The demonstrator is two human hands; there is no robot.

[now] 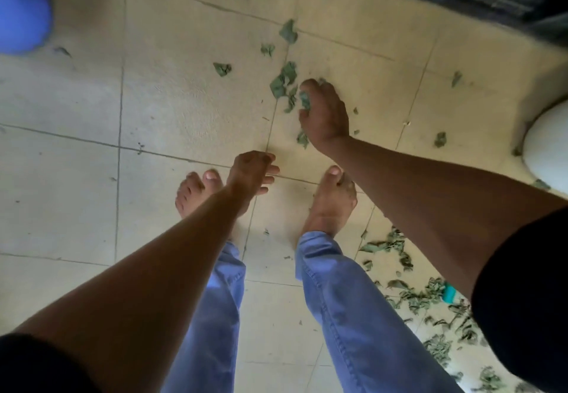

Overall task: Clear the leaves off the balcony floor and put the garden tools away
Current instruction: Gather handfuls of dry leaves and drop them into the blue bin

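Green leaves (284, 83) lie all over the pale tile floor (172, 100) — a big heap (430, 294) sits at the right, by a small teal thing (450, 293). The right hand (324, 113) reaches down and grips some leaves. The left hand (250, 171) hangs loose and holds nothing — above bare feet (330, 202).
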